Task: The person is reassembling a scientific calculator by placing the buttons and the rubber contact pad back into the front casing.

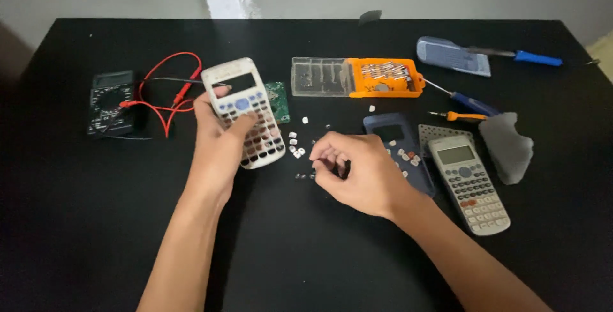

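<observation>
On the black tabletop [96,222], the left hand [217,136] grips a white plastic calculator front shell [246,111], fingers clamped round its edges, thumb across the keypad. Right hand [357,168] rests beside scattered small loose key caps [295,149], fingertips pinched together; contents cannot be told. Nearby lie 1 grey intact calculator [469,184], 1 orange bit case [383,77] and 1 black multimeter [110,101].
</observation>
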